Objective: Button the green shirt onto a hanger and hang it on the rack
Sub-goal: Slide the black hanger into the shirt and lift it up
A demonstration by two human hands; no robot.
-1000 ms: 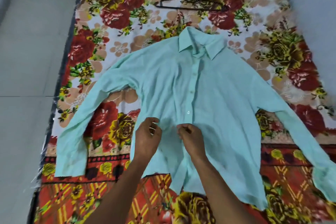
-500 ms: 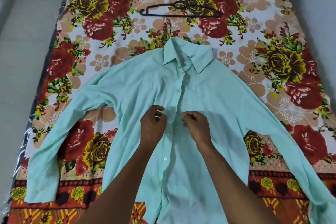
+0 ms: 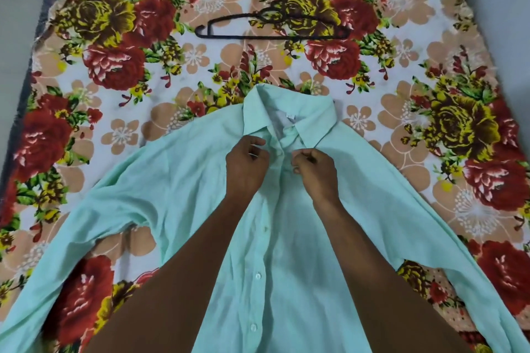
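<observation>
Buttons [image 3: 257,276], three white ones, show nearest me on one pale green cotton shirt [image 3: 183,189] spread flat on the floral bedsheet [image 3: 120,129]. My left hand [image 3: 246,165] and right hand [image 3: 315,173] each pinch its placket below the collar. Beyond lies one black wire hanger [image 3: 272,26].

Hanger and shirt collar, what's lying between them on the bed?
Only bare floral bedsheet separates the black hanger from the green shirt collar, seen in the head view.

Floral bedsheet [image 3: 120,135], red and yellow roses with peach blossoms on white, covers nearly the whole view. Dark mattress edge [image 3: 27,89] shows along its left side. Pale grey floor [image 3: 14,23] beyond. Light soft, even.
</observation>
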